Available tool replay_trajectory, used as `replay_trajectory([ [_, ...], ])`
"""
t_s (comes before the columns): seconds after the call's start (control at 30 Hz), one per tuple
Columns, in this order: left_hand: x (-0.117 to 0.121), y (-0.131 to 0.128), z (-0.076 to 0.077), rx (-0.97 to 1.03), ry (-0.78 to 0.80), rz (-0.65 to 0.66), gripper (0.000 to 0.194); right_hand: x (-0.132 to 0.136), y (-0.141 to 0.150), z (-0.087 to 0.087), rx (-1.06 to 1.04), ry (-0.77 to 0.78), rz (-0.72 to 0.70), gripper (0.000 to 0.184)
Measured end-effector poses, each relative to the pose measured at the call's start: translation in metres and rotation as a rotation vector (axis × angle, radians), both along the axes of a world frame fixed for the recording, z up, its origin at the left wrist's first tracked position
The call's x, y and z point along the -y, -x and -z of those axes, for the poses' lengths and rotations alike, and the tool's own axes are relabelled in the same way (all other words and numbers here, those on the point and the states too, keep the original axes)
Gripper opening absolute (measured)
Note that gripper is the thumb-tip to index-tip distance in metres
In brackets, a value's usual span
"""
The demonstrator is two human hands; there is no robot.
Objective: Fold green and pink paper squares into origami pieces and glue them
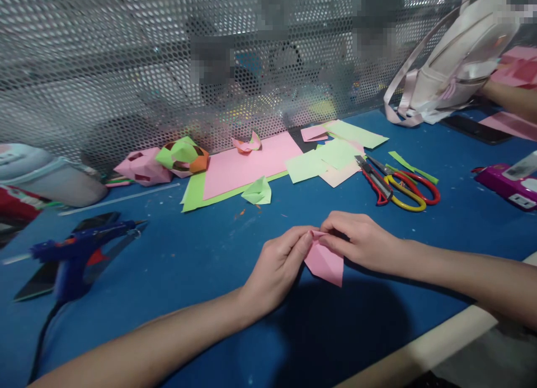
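Note:
Between my two hands is a small piece of folded pink paper [326, 265], held above the blue table. My left hand [282, 265] pinches its upper left edge between thumb and fingers. At the top right edge, my right hand [356, 240] grips the same paper, thumb below and fingers curled over. The paper's lower part hangs to a point and shows faint creases. Beyond my hands lies a folded light green paper piece [257, 191]. Farther back, a curved pink and orange folded piece [247, 144] rests on a pink sheet [251, 167].
A blue glue gun [79, 248] lies left over a dark phone. Scissors [406, 192] and a red box cutter [374, 181] lie right, near loose green sheets [314, 160]. Folded paper models [182, 156] stand by the perforated metal screen [146, 86]. Another person's arm [512, 100] reaches in far right.

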State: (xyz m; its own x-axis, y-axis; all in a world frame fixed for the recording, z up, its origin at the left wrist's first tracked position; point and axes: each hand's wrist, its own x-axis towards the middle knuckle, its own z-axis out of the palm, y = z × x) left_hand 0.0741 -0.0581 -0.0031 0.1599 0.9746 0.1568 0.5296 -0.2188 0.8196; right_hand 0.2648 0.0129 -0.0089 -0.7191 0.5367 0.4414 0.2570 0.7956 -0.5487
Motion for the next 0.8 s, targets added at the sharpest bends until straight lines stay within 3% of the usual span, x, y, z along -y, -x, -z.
replay_trajectory([
  [0.43,-0.001,0.001,0.005,-0.039,-0.092,-0.041,0.028,0.0,0.0,0.003,0.039,-0.095,-0.054,0.022],
  [0.7,-0.002,0.001,0.009,-0.042,-0.109,-0.065,0.029,0.0,0.0,0.009,0.045,-0.33,-0.096,0.028],
  [0.8,-0.002,0.001,0.009,-0.035,-0.117,-0.067,0.03,0.001,0.001,0.011,0.015,-0.344,-0.101,0.029],
])
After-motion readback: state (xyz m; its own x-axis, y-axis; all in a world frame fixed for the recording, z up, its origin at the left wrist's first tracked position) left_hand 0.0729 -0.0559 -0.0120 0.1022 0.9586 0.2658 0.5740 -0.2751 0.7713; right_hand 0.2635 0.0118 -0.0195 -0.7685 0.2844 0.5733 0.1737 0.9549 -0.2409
